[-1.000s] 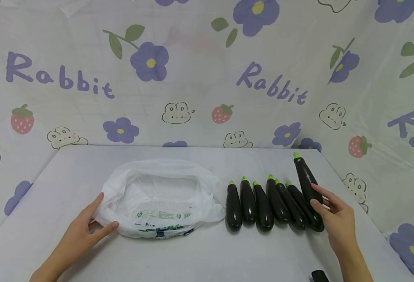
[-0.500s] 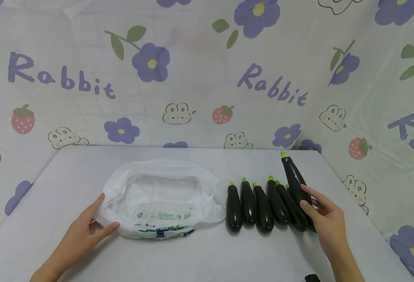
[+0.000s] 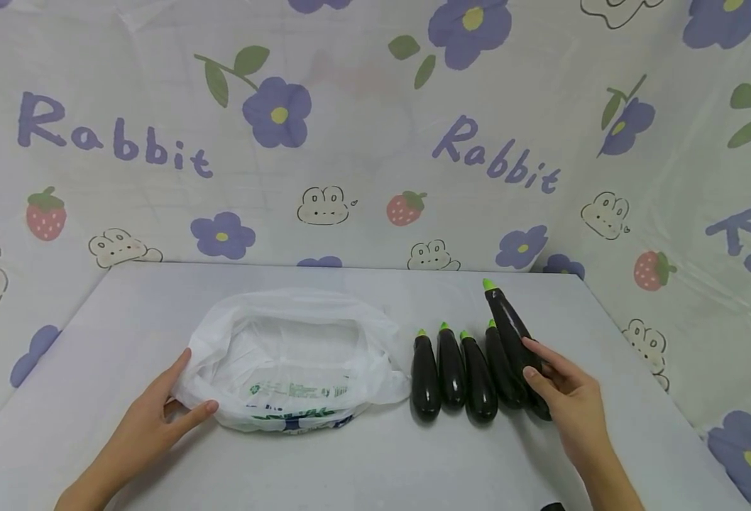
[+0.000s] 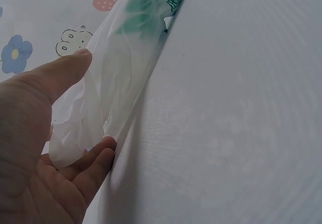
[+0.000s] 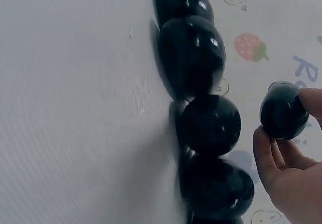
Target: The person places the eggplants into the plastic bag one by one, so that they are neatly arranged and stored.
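Observation:
A white plastic bag (image 3: 375, 369) with green and blue print lies with its mouth spread wide, left of centre in the head view. My left hand (image 3: 152, 415) holds its left edge, the thumb at the front and the other fingers round the side. In the left wrist view, the thin plastic (image 4: 118, 78) sits between the thumb and fingers. To the right, my right hand (image 3: 573, 408) pinches a glossy dark eggplant (image 3: 506, 312) near its thick end, green stem pointing up and away. Several more eggplants (image 3: 425, 383) lie side by side below it, partly hidden by it.
The white table (image 3: 324, 468) runs back to a curtain (image 3: 363, 142) printed with rabbits, strawberries and purple flowers. The eggplant row's left end is right beside the bag. A small black thing (image 3: 552, 507) shows at the bottom edge near my right forearm.
My right hand has moved left with the eggplant, passing over the right end of the row and hiding eggplants there. My left hand and the bag stay where they were.

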`<state>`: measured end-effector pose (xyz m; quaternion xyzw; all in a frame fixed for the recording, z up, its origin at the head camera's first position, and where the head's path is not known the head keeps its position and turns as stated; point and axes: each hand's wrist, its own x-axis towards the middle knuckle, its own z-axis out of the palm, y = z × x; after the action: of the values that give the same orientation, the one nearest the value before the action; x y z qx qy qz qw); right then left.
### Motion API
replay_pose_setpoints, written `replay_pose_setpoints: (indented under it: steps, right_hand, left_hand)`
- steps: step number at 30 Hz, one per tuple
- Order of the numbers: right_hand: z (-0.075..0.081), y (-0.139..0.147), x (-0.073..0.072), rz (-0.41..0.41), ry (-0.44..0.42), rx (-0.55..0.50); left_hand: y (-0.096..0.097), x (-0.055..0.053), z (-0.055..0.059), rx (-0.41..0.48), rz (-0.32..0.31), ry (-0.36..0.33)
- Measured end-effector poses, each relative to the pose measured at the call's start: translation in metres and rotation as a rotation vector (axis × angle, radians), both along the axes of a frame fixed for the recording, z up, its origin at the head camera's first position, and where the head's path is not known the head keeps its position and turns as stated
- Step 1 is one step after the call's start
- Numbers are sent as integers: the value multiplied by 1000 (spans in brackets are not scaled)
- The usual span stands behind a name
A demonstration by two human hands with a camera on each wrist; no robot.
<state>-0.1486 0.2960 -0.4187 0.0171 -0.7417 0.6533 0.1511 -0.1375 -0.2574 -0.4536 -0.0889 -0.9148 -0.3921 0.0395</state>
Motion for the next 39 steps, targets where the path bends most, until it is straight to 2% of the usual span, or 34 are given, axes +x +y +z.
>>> replay_pose_setpoints:
  steps: [8,21,33,39]
  right_hand:
    - [1,-14,2,89,-24,28]
    - [1,-35,7,140,-50,65]
    - [1,-83,11,270,-107,67]
    - [9,-108,11,337,-107,48]
  left_hand:
    - [0,0,1,-2,3,-10]
    - [-1,0,3,-3,0,-28]
    - [-3,-1,-1,17,-9,-14]
    - [-1,-1,0,13,3,-37]
